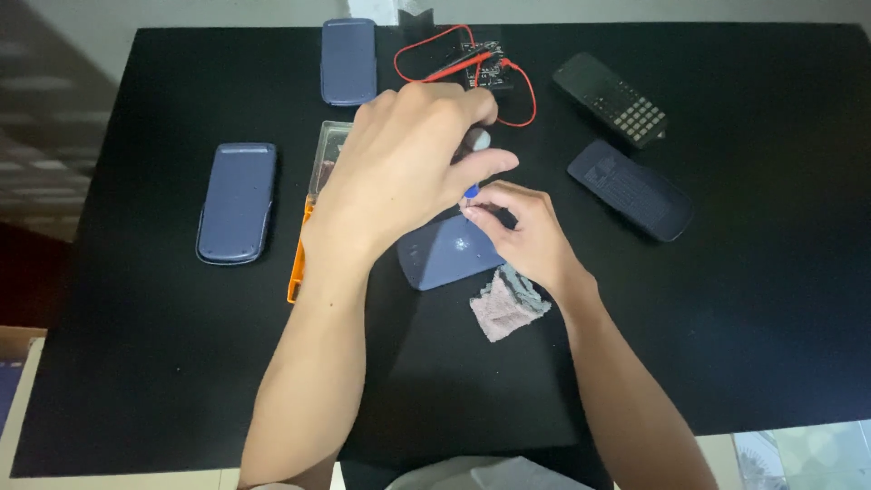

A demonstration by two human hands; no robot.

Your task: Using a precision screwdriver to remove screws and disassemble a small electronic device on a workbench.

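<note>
nearest me, a crumpled cloth (508, 306). my left hand (408, 168) grips a screwdriver (475, 154) upright; right hand (522, 231) pinches its tip on the blue case (445, 256), long axis slanting up-right on the bench (771, 299).

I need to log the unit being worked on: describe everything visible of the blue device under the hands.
The blue device lies flat on the black table, its smooth, plastic-looking back up, one rounded end showing. The left hand holds a screwdriver upright over it; the right hand pinches at the tip and rests on it. A folded cloth lies at its near edge; whether they touch is unclear.
</note>
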